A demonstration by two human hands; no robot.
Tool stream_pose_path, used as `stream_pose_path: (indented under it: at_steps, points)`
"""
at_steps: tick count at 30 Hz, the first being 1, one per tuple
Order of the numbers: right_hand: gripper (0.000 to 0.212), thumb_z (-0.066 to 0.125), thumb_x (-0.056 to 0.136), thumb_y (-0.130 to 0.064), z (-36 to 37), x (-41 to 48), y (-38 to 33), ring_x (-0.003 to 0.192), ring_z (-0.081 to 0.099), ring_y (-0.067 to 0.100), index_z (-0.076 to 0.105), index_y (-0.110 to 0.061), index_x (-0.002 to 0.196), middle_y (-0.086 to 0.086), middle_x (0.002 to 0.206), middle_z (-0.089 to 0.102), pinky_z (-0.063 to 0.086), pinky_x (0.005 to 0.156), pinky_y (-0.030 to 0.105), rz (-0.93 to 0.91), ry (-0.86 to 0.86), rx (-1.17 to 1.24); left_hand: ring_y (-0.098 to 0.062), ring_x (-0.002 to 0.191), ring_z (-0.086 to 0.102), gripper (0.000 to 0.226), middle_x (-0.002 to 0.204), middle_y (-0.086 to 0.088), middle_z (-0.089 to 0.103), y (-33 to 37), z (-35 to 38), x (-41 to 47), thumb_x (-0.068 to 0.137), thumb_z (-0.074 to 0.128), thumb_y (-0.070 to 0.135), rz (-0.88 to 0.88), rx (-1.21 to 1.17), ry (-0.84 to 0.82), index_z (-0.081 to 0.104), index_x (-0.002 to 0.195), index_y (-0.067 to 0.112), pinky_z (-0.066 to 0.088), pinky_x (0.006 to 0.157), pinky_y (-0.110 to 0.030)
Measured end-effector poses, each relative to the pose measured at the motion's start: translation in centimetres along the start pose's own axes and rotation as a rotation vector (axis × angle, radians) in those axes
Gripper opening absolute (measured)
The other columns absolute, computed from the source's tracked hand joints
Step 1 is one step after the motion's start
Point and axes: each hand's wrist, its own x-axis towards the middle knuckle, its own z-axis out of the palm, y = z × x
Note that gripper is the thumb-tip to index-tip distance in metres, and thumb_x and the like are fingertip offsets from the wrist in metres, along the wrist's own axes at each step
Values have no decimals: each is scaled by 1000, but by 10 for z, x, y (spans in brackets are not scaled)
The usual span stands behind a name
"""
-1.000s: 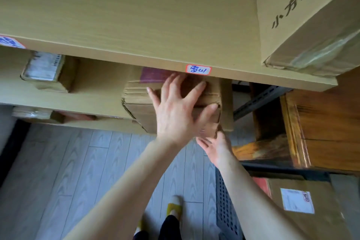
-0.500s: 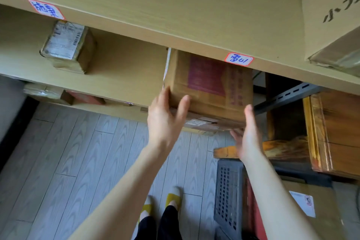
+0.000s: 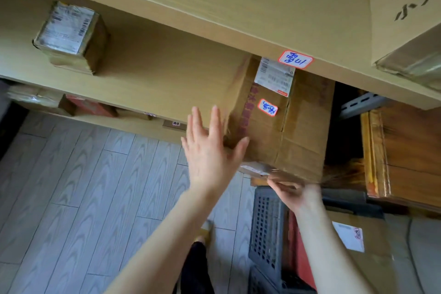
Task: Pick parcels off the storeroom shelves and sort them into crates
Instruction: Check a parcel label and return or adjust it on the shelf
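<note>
Two hands on the big box now, and it has moved a lot in one second. It was tucked back under the upper board with the left hand splayed over its front. Half a second ago it tipped out, red-printed side showing. Now it's further out on the middle shelf, front end overhanging the edge, with the shipping label and handwritten sticker facing up.

Left fingers are straight and spread, flat along the box's left side, thumb at the lower corner: bracing, not gripping. Right hand has dropped from the right side to under the front bottom edge. It's motion-blurred, so can't tell if its fingers are flat or hooked round the edge.

Read: mid-extraction, weight shifting onto the right hand, box not clear of the shelf yet. Grey crate sits right below, apparently with a brown parcel in it. Likely destination, but check the sticker first.
</note>
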Motion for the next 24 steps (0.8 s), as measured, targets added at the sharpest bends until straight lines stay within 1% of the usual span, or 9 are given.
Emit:
stream_pose_path:
  at_steps: [2,5,8,11,13,15,19,22,24]
  points:
    - [38,38,91,-36,-3,-11,2,103,50,42,56,-4,103,21,106,56,38,100,54,-56,-16,78,-26,137,31,76,146,-14,36,-12,-1,12,82,59,47,-260,-299,-142,29,143,13,31,105,-32]
    - [63,45,81,-66,-4,-16,4,99,53,37,54,-10,109,20,109,54,40,98,49,-139,-45,60,-12,111,58,45,116,5,64,-9,5,9,85,56,46,-292,-594,-285,53,124,23,39,85,-20]
    - [73,47,79,-68,4,-15,-3,109,53,28,49,-12,126,15,123,54,42,98,40,-253,-85,21,-5,100,59,43,111,8,66,-2,16,20,86,55,46,-269,-639,-288,55,122,22,39,79,-13]
    - [75,55,77,-61,25,-10,-26,118,48,23,39,-15,134,11,130,49,38,102,33,-349,-104,-45,0,87,56,39,105,8,64,14,24,51,87,55,43,-228,-706,-345,58,116,16,39,65,-1]
    - [71,59,77,-58,43,0,-45,113,51,20,39,-19,132,9,125,50,40,98,31,-383,-70,-136,-4,86,53,44,107,3,62,26,36,72,88,53,42,-187,-665,-363,56,119,11,39,67,-8]
    - [65,58,76,-61,57,7,-63,103,55,19,43,-21,126,7,116,55,43,84,30,-385,-27,-214,-8,91,53,43,108,2,62,39,46,91,90,51,42,-178,-608,-343,55,122,13,38,71,-15]
    - [42,53,78,-59,67,20,-80,93,58,17,48,-23,99,4,100,58,44,72,28,-418,15,-258,-16,95,57,34,103,0,62,55,56,113,92,49,36,-193,-620,-320,56,117,14,40,74,-20]
    - [47,54,77,-62,62,26,-76,95,59,16,47,-25,105,1,100,58,44,79,31,-450,4,-272,-15,99,59,40,108,1,64,48,62,110,90,48,44,-155,-595,-307,57,118,16,40,80,-22]
    - [55,54,76,-64,56,33,-71,99,59,14,46,-26,115,-1,106,58,44,82,31,-469,-31,-209,-6,98,59,40,106,8,66,39,65,105,89,47,48,-111,-641,-261,58,114,19,41,79,-15]
